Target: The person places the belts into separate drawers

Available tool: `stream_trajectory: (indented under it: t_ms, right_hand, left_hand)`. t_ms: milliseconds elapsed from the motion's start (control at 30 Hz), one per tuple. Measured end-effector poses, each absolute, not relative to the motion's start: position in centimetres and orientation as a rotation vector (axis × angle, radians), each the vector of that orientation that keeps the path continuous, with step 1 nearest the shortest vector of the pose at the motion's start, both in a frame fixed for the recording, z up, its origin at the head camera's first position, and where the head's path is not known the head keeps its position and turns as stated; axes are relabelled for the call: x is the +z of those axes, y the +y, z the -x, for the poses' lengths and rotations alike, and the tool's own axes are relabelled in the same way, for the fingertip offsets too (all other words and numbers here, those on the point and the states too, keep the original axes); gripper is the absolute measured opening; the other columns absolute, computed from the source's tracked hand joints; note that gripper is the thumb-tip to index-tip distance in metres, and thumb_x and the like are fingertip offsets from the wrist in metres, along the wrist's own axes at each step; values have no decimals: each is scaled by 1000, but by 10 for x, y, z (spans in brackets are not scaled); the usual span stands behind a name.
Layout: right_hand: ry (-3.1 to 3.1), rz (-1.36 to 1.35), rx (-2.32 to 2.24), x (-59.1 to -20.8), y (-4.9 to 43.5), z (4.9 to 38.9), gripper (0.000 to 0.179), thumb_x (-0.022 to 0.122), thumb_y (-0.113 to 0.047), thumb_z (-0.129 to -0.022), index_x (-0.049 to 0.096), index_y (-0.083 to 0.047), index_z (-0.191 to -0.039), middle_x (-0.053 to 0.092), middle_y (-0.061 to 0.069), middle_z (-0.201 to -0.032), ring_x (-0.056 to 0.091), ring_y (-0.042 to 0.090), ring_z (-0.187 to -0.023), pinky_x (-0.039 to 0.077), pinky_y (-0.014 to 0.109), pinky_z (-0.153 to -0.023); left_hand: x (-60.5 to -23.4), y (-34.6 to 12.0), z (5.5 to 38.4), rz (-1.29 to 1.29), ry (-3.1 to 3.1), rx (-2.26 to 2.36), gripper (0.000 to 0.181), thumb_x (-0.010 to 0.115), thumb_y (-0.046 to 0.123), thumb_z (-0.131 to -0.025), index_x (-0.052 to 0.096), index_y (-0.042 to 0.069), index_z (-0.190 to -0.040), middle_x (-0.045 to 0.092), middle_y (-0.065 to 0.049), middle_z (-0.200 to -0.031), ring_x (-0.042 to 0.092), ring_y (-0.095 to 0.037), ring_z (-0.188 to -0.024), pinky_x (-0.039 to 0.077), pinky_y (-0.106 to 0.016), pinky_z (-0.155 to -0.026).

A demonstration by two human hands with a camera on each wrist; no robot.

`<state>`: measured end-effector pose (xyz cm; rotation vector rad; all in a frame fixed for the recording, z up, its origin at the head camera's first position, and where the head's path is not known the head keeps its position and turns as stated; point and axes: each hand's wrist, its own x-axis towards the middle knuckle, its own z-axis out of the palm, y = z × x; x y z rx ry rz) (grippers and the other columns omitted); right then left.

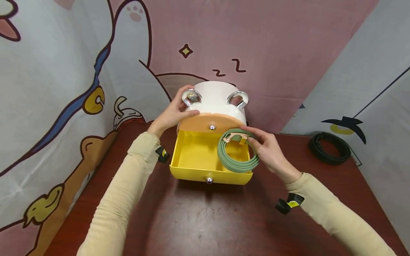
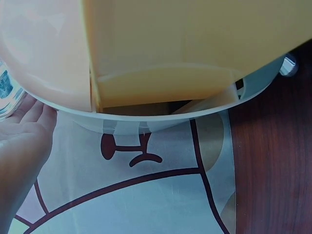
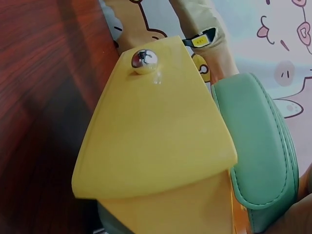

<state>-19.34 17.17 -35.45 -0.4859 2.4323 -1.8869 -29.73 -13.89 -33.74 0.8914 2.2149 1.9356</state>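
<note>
My right hand (image 1: 270,151) pinches a coiled green belt (image 1: 238,166) with a gold-coloured buckle (image 1: 236,137). The coil is held over the right part of a pulled-out yellow drawer (image 1: 192,153). Seen from the right wrist, the stitched belt (image 3: 261,146) overlaps the drawer's side. My left hand (image 1: 173,113) rests against the upper left side of a small white drawer cabinet (image 1: 215,93), its thumb stretched along the front edge. In the left wrist view, the fingers (image 2: 41,117) lie at the cabinet's rim beside a shiny ring.
Two chrome rings (image 1: 237,99) stick up from the cabinet's top. An orange drawer front (image 1: 205,122) with a round knob sits above the yellow drawer. On the right of the brown table (image 1: 205,220) lies a coiled black belt (image 1: 330,160). Cartoon-printed cloth (image 1: 256,46) hangs behind.
</note>
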Motion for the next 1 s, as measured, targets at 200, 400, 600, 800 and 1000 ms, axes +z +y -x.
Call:
stream_trajectory:
  t_ms: [200,400,600,800,1000]
  right_hand:
    - [2392,499,-1921,-355,158,196,38,43,8,-98,55,2,-133,53,16,-133,49,18,-113,44,20,-87]
    - [2329,490,-1971,-360,144,197,39,43,11,-96,56,2,-132,52,14,-134,48,21,-89,41,21,-66]
    - [2286,461,-2010,-367,134,197,38,42,11,-97,55,5,-132,49,18,-134,44,20,-96,39,22,-67]
    - [2348,417,-1978,-370,130,199,37,44,9,-97,58,2,-130,53,17,-132,41,17,-79,34,21,-59]
    - [2374,362,-2004,-371,128,196,37,46,9,-97,59,1,-130,55,17,-131,43,14,-77,36,20,-61]
  left_hand:
    - [-337,-140,297,-888,2224,1943,75,65,-5,-89,22,19,-145,40,-12,-140,46,-23,-124,41,-32,-95]
    - [-338,-140,296,-889,2211,1948,75,65,-6,-89,22,19,-144,40,-11,-140,47,-22,-123,40,-32,-96]
    - [-339,-140,296,-880,2227,1930,75,66,-4,-89,21,20,-145,40,-13,-141,47,-23,-124,41,-32,-96]
    - [-340,-140,298,-879,2240,1920,76,66,-4,-89,21,19,-145,42,-12,-139,47,-23,-123,42,-32,-95]
    - [-339,-140,299,-881,2245,1913,76,66,-3,-89,21,19,-146,43,-12,-138,47,-23,-123,42,-32,-95]
